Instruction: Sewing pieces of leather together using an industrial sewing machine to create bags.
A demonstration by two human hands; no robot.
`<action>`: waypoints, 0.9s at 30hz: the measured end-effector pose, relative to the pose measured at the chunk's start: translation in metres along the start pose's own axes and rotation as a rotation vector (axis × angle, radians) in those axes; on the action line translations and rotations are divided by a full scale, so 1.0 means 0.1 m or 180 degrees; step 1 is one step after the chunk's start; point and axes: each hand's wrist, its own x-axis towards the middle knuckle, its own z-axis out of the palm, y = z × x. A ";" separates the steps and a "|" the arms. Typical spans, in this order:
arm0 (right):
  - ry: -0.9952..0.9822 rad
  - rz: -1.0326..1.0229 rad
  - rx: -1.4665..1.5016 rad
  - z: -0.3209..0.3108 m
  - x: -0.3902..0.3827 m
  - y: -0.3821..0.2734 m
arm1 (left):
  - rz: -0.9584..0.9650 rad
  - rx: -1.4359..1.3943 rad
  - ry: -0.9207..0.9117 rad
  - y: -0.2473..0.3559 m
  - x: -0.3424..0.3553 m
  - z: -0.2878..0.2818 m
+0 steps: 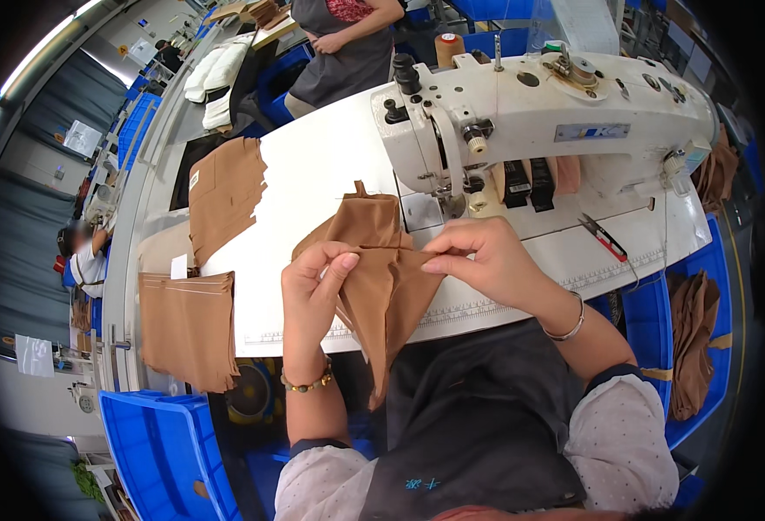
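Note:
A brown fabric piece (374,282) is stretched between my two hands just in front of the sewing machine's needle area. My left hand (315,282) pinches its edge on the left. On the other side, my right hand (478,259) grips the same edge between thumb and fingers. Below the hands the cloth hangs in a point past the table's front edge; its upper part lies on the white table top. The white sewing machine (538,113) stands behind, its presser foot close beyond the cloth and apart from my fingers.
Red-handled thread snips (604,239) lie right of my right hand. Stacks of cut brown fabric (190,326) sit at left. A blue bin (170,456) stands at lower left; another blue bin (647,326) with brown cloth is at right. A co-worker in a grey apron (343,65) is across the table.

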 end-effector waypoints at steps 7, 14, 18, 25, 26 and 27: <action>-0.0187 0.0590 0.0813 -0.05 -0.05 -0.08 | -0.0034 -0.0179 -0.0059 -0.06 0.02 0.02; -0.0218 -0.2649 -0.1663 0.22 0.04 -0.10 | -0.0008 -0.1239 -0.0074 -0.33 -0.07 -0.11; -0.0199 -0.3474 -0.2262 0.56 0.18 -0.31 | 0.0053 -0.0955 0.0574 -0.07 -0.18 -0.35; 0.1051 -0.4148 -0.2182 0.79 0.30 -0.44 | 0.1210 0.2113 0.1093 1.23 -0.26 -0.54; 0.0574 -0.3878 -0.2397 0.71 0.23 -0.33 | 0.1206 0.3063 0.0705 1.23 -0.10 -0.46; 0.0394 -0.3731 -0.2561 0.63 0.21 -0.19 | 0.1277 0.3133 0.0171 1.13 0.15 -0.35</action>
